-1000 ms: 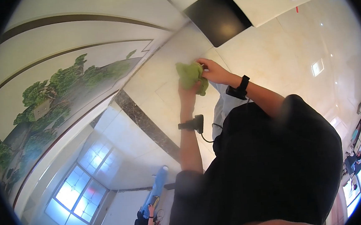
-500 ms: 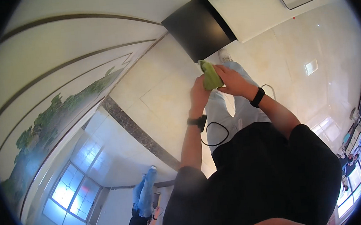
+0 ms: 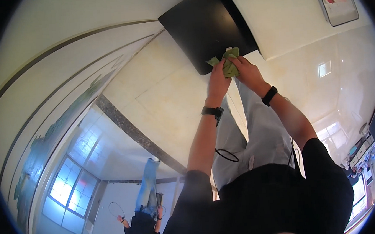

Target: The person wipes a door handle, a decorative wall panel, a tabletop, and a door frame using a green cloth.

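I had the green cloth straight ahead of me, caught between the tips of both hands, so neither one was nearer: each touched it. My left hand pinched it from the left, thumb and fingers drawn nearly together on the crumpled fabric. My right hand gripped the opposite side, its fingers bent and closed on the folds. Neither palm was spread.

Seen from above, the cloth lay across the near edge of the black desk, about midway along that edge. My left hand was close to the desk's near left corner, while my right hand came in below the stretch leading to the near right corner. I could not tell whether the fabric touched the desk or hung just above it.

The cloth was too bunched up to have a clear long axis. One flap poked out to the left past my left fingertips, another pointed away from me over the desk, and the rest sat folded between my hands. My forearms ran up to it from either side of my grey trousers. Beyond the desk's right edge, just beside it, spread a white surface.
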Tool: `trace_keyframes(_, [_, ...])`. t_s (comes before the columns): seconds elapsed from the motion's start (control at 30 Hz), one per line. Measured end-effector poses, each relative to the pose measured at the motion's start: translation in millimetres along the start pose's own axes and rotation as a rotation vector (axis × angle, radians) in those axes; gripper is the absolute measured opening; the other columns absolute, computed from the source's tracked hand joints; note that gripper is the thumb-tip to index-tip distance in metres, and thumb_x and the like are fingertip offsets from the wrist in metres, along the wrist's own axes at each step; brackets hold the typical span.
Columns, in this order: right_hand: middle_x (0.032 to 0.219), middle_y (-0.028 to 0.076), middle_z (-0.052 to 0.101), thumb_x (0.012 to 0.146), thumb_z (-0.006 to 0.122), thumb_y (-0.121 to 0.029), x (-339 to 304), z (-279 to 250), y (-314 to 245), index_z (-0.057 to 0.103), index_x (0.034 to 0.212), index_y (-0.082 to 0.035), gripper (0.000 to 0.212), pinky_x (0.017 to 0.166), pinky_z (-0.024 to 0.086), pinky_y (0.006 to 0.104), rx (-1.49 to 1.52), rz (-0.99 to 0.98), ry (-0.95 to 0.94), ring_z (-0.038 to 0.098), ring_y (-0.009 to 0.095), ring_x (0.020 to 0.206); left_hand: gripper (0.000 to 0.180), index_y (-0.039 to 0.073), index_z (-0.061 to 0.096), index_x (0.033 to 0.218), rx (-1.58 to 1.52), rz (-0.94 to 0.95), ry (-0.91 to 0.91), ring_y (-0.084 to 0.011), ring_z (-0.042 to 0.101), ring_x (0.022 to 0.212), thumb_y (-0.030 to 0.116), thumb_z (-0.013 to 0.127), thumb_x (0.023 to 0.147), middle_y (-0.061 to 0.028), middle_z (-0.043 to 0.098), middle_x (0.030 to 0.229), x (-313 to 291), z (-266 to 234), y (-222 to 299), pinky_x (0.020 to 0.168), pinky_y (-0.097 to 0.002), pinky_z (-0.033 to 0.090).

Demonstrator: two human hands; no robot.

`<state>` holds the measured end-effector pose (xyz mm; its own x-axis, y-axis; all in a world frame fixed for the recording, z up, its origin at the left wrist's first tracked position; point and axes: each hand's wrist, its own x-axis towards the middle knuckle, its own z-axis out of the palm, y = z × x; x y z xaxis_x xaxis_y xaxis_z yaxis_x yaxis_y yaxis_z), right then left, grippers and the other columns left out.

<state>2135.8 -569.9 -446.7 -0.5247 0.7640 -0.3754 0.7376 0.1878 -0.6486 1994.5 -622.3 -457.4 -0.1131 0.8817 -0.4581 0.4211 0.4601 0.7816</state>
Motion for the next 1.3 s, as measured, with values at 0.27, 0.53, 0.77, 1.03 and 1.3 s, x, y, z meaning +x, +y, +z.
trace_keyframes(0.27, [0.11, 0.009, 0.053, 0.068, 0.062, 0.002, 48, 98, 1, 0.054, 0.12, -0.014, 0.055, 0.078, 0.051, 0.0384, -0.052, 0.041, 0.159, 0.051, 0.032, 0.1, 0.046, 0.006, 0.054, 0.119, 0.231, 0.028, 0.214, -0.0351, 0.053, 0.102, -0.004, 0.059, 0.075, -0.0138, 0.054, 0.113, 18, -6, -71, 0.084, -0.0393, 0.047])
trace_keyframes(0.53, [0.111, 0.012, 0.053, 0.068, 0.058, 0.003, 121, 96, -35, 0.055, 0.118, -0.014, 0.052, 0.078, 0.051, 0.0389, -0.013, -0.121, 0.255, 0.052, 0.034, 0.099, 0.035, 0.011, 0.061, 0.107, 0.389, -0.061, 0.41, -0.0308, 0.052, 0.103, 0.003, 0.057, 0.073, -0.0107, 0.057, 0.107, 66, -59, -88, 0.086, -0.0385, 0.045])
trace_keyframes(0.77, [0.111, 0.013, 0.051, 0.071, 0.061, -0.004, 134, 43, 5, 0.049, 0.108, -0.012, 0.039, 0.066, 0.055, 0.0411, -0.278, 0.115, 0.339, 0.054, 0.035, 0.095, 0.034, 0.008, 0.062, 0.103, 0.315, 0.122, 0.292, -0.0343, 0.053, 0.102, -0.001, 0.057, 0.07, -0.0147, 0.059, 0.104, 131, -23, -47, 0.087, -0.0403, 0.045])
trace_keyframes(1.03, [0.104, 0.014, 0.047, 0.073, 0.057, -0.001, 48, 69, 21, 0.045, 0.106, -0.009, 0.036, 0.066, 0.055, 0.0407, -0.29, 0.268, 0.179, 0.05, 0.036, 0.1, 0.035, 0.009, 0.062, 0.1, 0.265, 0.024, 0.126, -0.0324, 0.052, 0.098, -0.005, 0.06, 0.068, -0.011, 0.052, 0.104, 59, 24, -46, 0.077, -0.041, 0.048])
trace_keyframes(1.3, [0.102, 0.012, 0.049, 0.073, 0.057, -0.004, 65, 106, -26, 0.05, 0.101, -0.01, 0.029, 0.073, 0.052, 0.0367, -0.178, 0.096, 0.125, 0.05, 0.032, 0.101, 0.029, 0.006, 0.06, 0.097, 0.234, -0.077, 0.193, -0.0337, 0.052, 0.095, -0.003, 0.059, 0.069, -0.0134, 0.054, 0.098, 28, -25, -91, 0.079, -0.0406, 0.045])
